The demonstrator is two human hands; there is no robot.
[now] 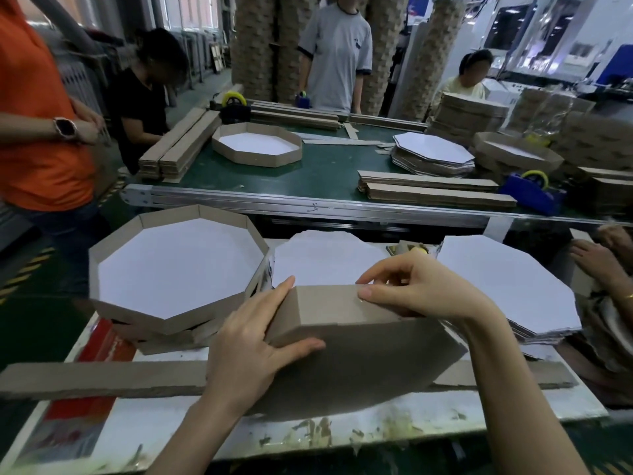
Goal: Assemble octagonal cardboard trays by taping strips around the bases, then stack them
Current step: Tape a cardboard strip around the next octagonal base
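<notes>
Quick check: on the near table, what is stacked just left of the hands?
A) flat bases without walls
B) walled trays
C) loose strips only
B: the trays left of the left hand have brown walls round white floors; the flat bases lie beyond the right hand, and both hands grip the unfinished tray.

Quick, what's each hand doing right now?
Left hand: grips the cardboard strip at its corner.
Right hand: pinches the strip's top edge.
</notes>
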